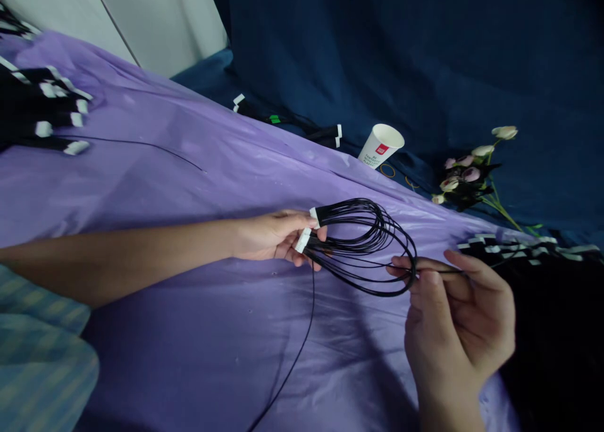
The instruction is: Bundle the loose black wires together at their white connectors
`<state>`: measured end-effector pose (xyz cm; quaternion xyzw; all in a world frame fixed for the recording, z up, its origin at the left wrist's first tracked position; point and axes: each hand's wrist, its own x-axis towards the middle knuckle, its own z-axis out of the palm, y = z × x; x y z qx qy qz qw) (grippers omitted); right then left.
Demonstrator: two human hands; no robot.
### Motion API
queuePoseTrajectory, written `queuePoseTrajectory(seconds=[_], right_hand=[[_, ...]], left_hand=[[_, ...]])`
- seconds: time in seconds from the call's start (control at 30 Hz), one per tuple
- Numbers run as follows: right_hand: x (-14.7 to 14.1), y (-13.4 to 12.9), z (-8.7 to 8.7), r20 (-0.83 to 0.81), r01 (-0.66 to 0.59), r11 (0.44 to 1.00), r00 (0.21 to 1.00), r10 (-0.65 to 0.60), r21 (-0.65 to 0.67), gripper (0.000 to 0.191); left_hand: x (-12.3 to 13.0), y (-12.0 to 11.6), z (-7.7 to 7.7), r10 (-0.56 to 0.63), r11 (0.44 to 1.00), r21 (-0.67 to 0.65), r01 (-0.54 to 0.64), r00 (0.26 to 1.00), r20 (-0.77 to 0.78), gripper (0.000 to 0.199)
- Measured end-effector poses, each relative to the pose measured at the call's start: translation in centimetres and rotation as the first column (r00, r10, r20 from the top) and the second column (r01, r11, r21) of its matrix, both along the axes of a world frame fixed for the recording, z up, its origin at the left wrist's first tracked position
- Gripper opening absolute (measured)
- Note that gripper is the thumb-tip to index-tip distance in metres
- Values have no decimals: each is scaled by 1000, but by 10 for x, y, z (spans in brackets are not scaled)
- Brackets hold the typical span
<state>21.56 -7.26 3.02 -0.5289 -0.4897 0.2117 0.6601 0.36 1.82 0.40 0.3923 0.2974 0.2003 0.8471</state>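
A black wire harness [372,224] with two white plastic connectors [304,240] is bent into a loop above the purple cloth. My left hand [283,234] is closed on its connector end, thumb on top and fingertips showing beneath. At the loop's far end, my right hand [457,319] pinches the black wires between thumb and index finger, its other fingers partly curled. One thin black strand passes through the right fingers. Another single wire [311,319] hangs from below my left hand and runs down toward the bottom edge.
Bundles of black harnesses with white connectors [47,105] lie at the left; more [533,249] lie at the right. Behind the purple cloth [165,199] are a paper cup [381,146], rubber bands [387,170], artificial flowers [467,174] and another harness [292,124]. A loose wire [155,146] lies left.
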Motion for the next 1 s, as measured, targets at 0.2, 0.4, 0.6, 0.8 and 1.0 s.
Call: queuePoseTrajectory(seconds=[0.2,0.4,0.6,0.8,1.0], right_hand=[[0,4,5,-167,9,1000,986,-7,12,38],[15,7,9,-373,-5,999,927,24,50,22],[22,2,13,-478,-148,986,874,94,-77,11],[13,-7,7,154,-186,956,962,224,-228,9],[16,-4,6,541,-202,944,779,316,-261,10]], left_hand=[[-1,-1,-4,-57,998,37,56,998,24,26],[0,-3,-6,-65,995,75,62,997,36,22],[1,-5,-8,-83,991,105,83,997,-9,24],[1,-6,-6,-118,978,172,115,993,7,22],[0,-6,-7,-183,955,241,175,983,12,30]])
